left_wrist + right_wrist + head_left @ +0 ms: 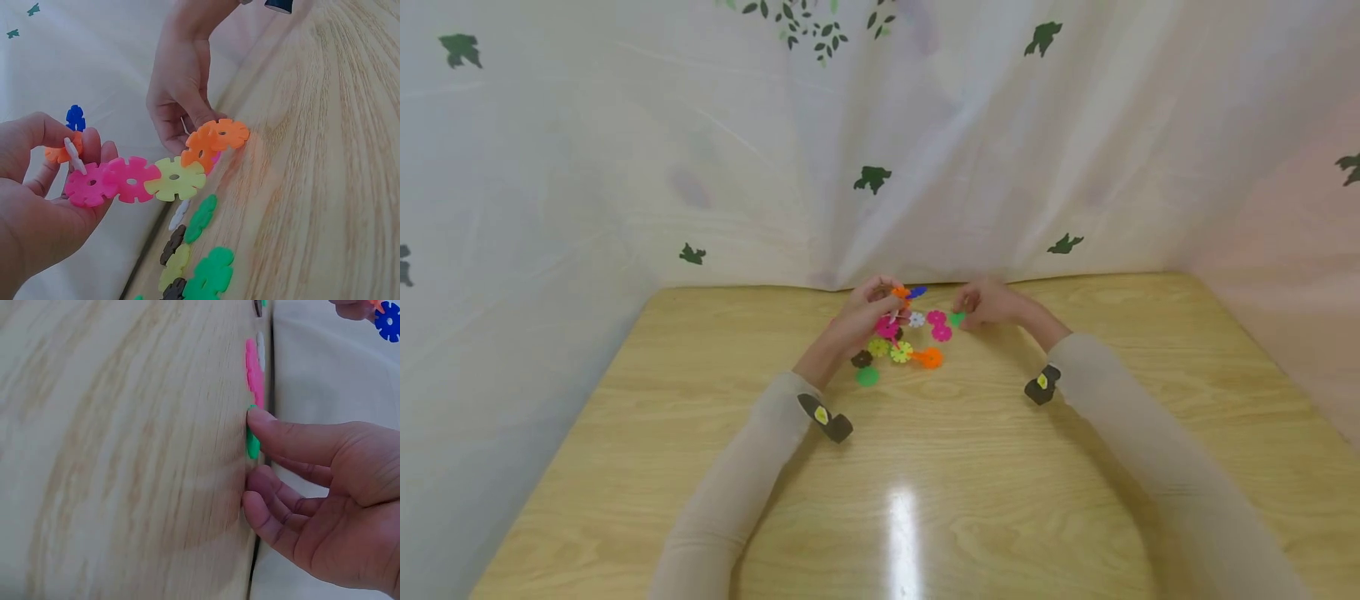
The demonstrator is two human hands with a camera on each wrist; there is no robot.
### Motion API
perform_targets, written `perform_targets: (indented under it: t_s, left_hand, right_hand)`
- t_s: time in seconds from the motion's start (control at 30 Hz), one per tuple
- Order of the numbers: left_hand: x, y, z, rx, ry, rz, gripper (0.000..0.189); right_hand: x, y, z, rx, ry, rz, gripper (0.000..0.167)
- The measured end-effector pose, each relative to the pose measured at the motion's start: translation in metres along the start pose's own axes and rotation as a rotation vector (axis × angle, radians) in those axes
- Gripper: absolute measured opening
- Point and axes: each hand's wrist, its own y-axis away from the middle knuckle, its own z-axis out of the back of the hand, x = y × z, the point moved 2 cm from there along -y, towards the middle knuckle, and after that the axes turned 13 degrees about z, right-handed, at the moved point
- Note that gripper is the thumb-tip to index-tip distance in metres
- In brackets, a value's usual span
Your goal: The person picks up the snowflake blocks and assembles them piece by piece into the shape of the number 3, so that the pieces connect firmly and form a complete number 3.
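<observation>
My left hand (859, 317) pinches a chain of interlocked plastic snowflake discs, raised over the table's far side. In the left wrist view the chain shows a white disc (74, 155) at the fingertips, pink discs (91, 185), a yellow disc (175, 179) and orange discs (229, 133). An orange disc (57, 154) and a blue disc (75, 119) stick out behind the fingers. My right hand (991, 302) is down at the tabletop, its thumb and curled fingers at a green disc (252, 440); the far side of that grip is hidden.
Loose discs lie near the left hand: brown (862, 358), green (867, 377), white (917, 319) and pink (942, 332). The wooden table (1000, 467) ends at a hanging cloth (760, 167) right behind both hands.
</observation>
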Motion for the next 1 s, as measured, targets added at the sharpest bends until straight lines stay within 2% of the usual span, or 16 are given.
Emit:
perform_targets:
  t_s: [0.13,0.23,0.43,0.63,0.8,1.0]
  left_hand:
    - [-0.001,0.001,0.000,0.008,-0.002,-0.013,0.015]
    - [-0.001,0.002,0.000,0.012,0.001,-0.014,0.015]
    - [0.000,0.002,0.001,0.014,-0.006,-0.021,0.014]
    - [0.000,0.002,0.001,0.002,-0.008,-0.038,0.013]
    - [0.001,0.001,0.002,-0.017,-0.007,-0.031,0.013]
    - [0.001,0.000,0.001,-0.010,-0.016,-0.015,0.014]
  right_hand:
    - [0.001,0.003,-0.001,-0.017,-0.063,-0.029,0.024]
    - [0.005,0.006,-0.001,-0.051,-0.115,-0.010,0.021]
    - [0.025,0.013,-0.001,-0.221,-0.309,0.085,0.016]
    - [0.043,0.012,-0.005,-0.355,-0.547,0.136,0.031]
    - [0.048,0.009,-0.009,-0.417,-0.632,0.173,0.027]
    - [0.048,0.010,-0.011,-0.449,-0.685,0.209,0.020]
